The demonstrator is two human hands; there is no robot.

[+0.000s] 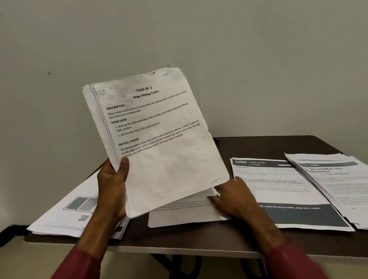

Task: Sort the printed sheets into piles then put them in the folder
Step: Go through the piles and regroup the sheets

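Dark brown desk [193, 236] against a plain pale wall, seen from above by a person wearing dark red sleeves.

The left hand [112, 189] holds a stack of printed sheets [156, 139] upright above the middle of the desk. It grips the stack at the lower left edge, with the thumb pressed across the front page and the other fingers hidden behind the paper. The front page is creased white paper headed "TASK ID: 2, Wipe Dining Table", with black text under the headings Description, Task Goal and Initial State.

The right hand [233, 199] is at the stack's lower right corner, low over the desk. Its fingers [218, 202] reach leftward under that corner, at the paper lying below. The hand is blurred, and it is not possible to tell whether it pinches a sheet or only touches it.

Four groups of paper lie on the desk:
- At the left, a white pile [69, 215] with grey boxes and a QR code overhangs the desk's edge.
- In the middle, under the held stack, lies a white sheet [183, 215] with a few lines of text.
- Right of the middle is a sheet with a dark header [288, 192] and a dark band along its bottom edge.
- At the far right, a fanned pile [358, 184] overlaps that sheet. Its top page is titled "Dehumidifier Box Replacement".
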